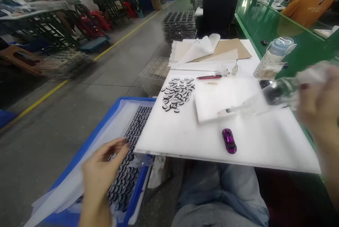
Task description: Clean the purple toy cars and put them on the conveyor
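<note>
My left hand hovers over the blue tray at the left, thumb and fingers pinched together. Whatever sits between those fingertips, if anything, is too small to make out. Rows of small dark parts fill the tray beside a white sheet. At the right edge my right hand is smeared by motion, close to a whitish crumpled thing and a clear, glassy object. Its grip is not readable. A purple toy car lies near the table's front edge.
Loose small dark-and-silver parts lie on the white table. Behind are a red cutter knife, paper sheets and a dotted bottle. A green partition runs along the right. A person sits ahead.
</note>
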`<action>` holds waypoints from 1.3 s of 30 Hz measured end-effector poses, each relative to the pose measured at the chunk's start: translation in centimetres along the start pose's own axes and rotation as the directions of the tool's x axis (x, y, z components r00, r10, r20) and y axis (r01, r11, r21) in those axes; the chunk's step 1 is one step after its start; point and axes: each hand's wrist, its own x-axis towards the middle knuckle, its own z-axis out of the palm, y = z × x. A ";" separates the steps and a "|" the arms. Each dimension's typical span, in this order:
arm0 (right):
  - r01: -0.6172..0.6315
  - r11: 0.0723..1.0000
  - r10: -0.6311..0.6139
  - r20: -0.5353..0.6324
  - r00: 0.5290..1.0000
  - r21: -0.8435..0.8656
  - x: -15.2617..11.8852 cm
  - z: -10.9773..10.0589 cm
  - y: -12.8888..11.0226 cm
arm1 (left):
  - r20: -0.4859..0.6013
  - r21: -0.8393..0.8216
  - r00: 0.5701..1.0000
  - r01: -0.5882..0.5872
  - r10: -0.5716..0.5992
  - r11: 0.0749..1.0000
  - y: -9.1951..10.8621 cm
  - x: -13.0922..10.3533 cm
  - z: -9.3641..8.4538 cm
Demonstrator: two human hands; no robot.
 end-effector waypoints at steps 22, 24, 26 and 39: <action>-0.622 0.353 0.806 0.110 0.581 0.699 -7.9 -4.2 0.3 | 0.361 0.101 0.908 -0.263 0.211 0.960 5.4 -1.1 8.1; -0.552 0.314 0.814 0.079 0.575 0.773 -8.3 -4.4 -0.1 | 0.385 0.118 0.898 -0.279 0.215 0.953 5.4 -1.0 8.2; -0.542 0.276 0.777 0.148 0.612 0.794 -8.6 -4.8 -0.7 | 0.392 0.127 0.888 -0.311 0.240 0.942 5.5 -0.9 8.3; -0.515 0.146 0.819 0.189 0.541 0.845 -11.2 -4.2 -2.8 | 0.383 -0.641 0.915 0.163 0.129 0.750 8.5 -7.5 9.8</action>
